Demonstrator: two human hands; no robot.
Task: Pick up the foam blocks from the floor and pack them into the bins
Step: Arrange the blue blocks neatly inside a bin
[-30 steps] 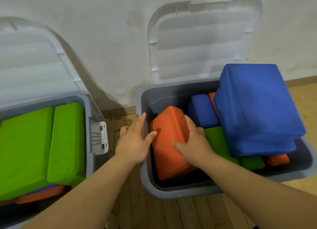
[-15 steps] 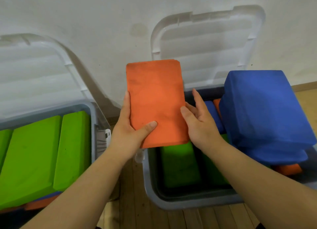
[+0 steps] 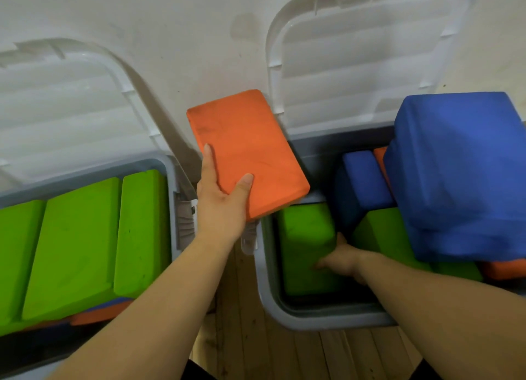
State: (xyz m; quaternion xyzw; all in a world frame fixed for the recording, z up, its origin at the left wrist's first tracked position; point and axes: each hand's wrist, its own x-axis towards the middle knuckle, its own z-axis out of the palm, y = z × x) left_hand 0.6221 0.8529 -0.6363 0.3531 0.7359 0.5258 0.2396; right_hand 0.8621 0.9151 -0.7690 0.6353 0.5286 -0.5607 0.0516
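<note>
Head view: flat, scuffed orange foam block

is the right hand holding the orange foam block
No, only the left hand grips the orange foam block; the right hand touches a green foam block.

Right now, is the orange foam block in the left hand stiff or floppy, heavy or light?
Probably stiff: the orange foam block looks flat though the left hand grips only one end. Likely light: one hand carries it.

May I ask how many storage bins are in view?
2. The left bin is at the frame's left; the right bin, at the right, has the right hand inside. Others may lie outside view.
</note>
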